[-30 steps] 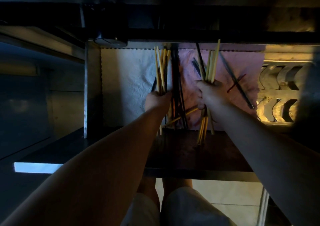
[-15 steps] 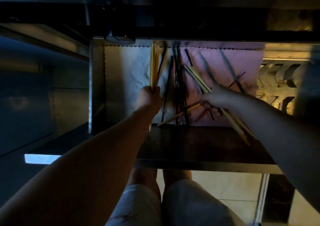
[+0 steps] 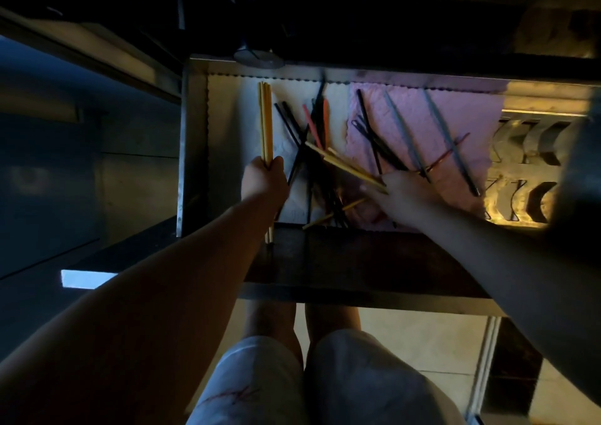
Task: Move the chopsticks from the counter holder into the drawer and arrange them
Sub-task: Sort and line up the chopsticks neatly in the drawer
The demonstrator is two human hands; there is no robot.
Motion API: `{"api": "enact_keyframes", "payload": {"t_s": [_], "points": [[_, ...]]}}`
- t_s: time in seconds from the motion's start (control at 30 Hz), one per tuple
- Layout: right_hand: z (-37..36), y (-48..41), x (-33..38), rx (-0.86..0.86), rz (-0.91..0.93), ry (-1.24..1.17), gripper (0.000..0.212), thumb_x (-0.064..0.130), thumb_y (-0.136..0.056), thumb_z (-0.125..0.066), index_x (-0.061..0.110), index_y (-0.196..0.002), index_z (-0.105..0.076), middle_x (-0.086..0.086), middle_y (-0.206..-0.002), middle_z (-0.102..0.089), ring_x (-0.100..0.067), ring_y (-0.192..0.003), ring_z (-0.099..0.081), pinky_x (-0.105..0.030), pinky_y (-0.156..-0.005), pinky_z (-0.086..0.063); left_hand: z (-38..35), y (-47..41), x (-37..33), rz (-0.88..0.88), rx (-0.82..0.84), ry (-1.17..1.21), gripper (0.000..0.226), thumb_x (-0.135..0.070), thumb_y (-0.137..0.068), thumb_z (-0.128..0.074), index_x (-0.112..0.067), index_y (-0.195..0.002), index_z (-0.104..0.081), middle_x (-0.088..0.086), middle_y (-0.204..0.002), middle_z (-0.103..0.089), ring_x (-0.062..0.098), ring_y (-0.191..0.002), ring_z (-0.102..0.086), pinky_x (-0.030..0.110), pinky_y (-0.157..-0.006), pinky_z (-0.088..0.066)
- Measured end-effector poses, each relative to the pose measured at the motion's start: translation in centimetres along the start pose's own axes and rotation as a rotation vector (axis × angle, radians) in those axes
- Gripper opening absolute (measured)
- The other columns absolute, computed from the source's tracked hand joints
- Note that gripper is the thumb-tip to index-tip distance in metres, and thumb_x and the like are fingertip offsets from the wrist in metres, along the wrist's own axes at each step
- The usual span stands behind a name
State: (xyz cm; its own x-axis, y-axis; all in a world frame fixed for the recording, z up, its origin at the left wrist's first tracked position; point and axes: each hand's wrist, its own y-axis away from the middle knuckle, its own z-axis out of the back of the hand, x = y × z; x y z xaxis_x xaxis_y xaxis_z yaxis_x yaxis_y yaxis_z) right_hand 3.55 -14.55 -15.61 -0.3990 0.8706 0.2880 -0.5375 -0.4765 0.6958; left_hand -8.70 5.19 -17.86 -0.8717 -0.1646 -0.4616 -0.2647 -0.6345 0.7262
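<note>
The open metal drawer (image 3: pixel 192 138) is lined with a white cloth (image 3: pixel 227 131) on the left and a pink cloth (image 3: pixel 461 115) on the right. My left hand (image 3: pixel 264 182) is shut on a straight bundle of yellow chopsticks (image 3: pixel 265 122) lying lengthwise over the white cloth. My right hand (image 3: pixel 401 193) grips a few yellow chopsticks (image 3: pixel 341 163) that slant up to the left across the middle. A loose heap of black and red chopsticks (image 3: pixel 313 138) lies crossed in the centre. Two grey chopsticks (image 3: pixel 439 125) and a dark pair rest on the pink cloth.
A metal rack with curved slots (image 3: pixel 533 164) fills the drawer's right end. The dark drawer front (image 3: pixel 357 262) lies below my hands. A round dark object (image 3: pixel 258 57) sits at the drawer's back edge. My knees in light shorts (image 3: pixel 292 376) are beneath, over a tiled floor.
My left hand has laid its yellow bundle flat and straight on the white cloth, shifted left. My right hand has lowered its upright bundle and tilted it, now low over the pink cloth's front.
</note>
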Motion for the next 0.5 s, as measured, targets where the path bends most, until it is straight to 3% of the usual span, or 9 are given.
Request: {"api": "enact_keyframes", "payload": {"t_s": [0.07, 0.13, 0.23, 0.33, 0.5], "points": [[-0.1, 0.1, 0.7, 0.078, 0.078, -0.012, 0.039, 0.051, -0.089, -0.055, 0.015, -0.086, -0.069, -0.018, -0.088, -0.068, -0.032, -0.086, -0.066, -0.030, -0.064, -0.044, 0.0, -0.2, 0.2, 0.028, -0.018, 0.019, 0.018, -0.031, -0.092, -0.052, -0.014, -0.091, -0.058, 0.000, -0.061, -0.054, 0.013, -0.044, -0.052, 0.023, -0.048, -0.043], [-0.7, 0.0, 1.6, 0.173, 0.098, -0.010, 0.033, 0.050, -0.088, -0.056, 0.020, -0.078, -0.066, -0.013, -0.086, -0.069, -0.030, -0.086, -0.066, -0.030, -0.066, -0.045, 0.1, -0.4, 0.3, 0.051, -0.017, 0.046, 0.021, -0.031, -0.093, -0.052, -0.012, -0.096, -0.060, 0.001, -0.064, -0.055, 0.016, -0.050, -0.053, 0.027, -0.053, -0.044], [-1.9, -0.8, 2.8, 0.258, 0.093, 0.005, 0.019, 0.041, -0.082, -0.067, 0.024, -0.091, -0.070, -0.008, -0.093, -0.072, -0.026, -0.093, -0.067, -0.024, -0.066, -0.038, 0.3, -0.9, 0.6, 0.084, -0.035, 0.103, 0.022, -0.030, -0.092, -0.054, -0.010, -0.097, -0.062, 0.003, -0.065, -0.053, 0.019, -0.055, -0.052, 0.030, -0.056, -0.044], [-3.4, -1.1, 3.8, 0.333, 0.136, 0.013, 0.036, 0.044, -0.078, -0.071, 0.026, -0.109, -0.069, -0.008, -0.111, -0.069, -0.025, -0.107, -0.064, -0.027, -0.080, -0.045, 0.8, -0.9, 1.0, 0.147, -0.060, 0.183, 0.017, -0.031, -0.090, -0.057, -0.015, -0.091, -0.062, -0.002, -0.058, -0.050, 0.012, -0.042, -0.047, 0.024, -0.043, -0.038], [-4.7, -1.5, 4.4, 0.315, 0.143, 0.064, 0.044, 0.053, -0.077, -0.069, 0.023, -0.110, -0.068, -0.010, -0.114, -0.068, -0.028, -0.109, -0.063, -0.031, -0.083, -0.048, 1.4, -1.3, 1.3, 0.188, -0.009, 0.265, 0.024, -0.032, -0.090, -0.059, -0.014, -0.104, -0.065, -0.003, -0.060, -0.050, 0.011, -0.042, -0.045, 0.023, -0.041, -0.034]]}}
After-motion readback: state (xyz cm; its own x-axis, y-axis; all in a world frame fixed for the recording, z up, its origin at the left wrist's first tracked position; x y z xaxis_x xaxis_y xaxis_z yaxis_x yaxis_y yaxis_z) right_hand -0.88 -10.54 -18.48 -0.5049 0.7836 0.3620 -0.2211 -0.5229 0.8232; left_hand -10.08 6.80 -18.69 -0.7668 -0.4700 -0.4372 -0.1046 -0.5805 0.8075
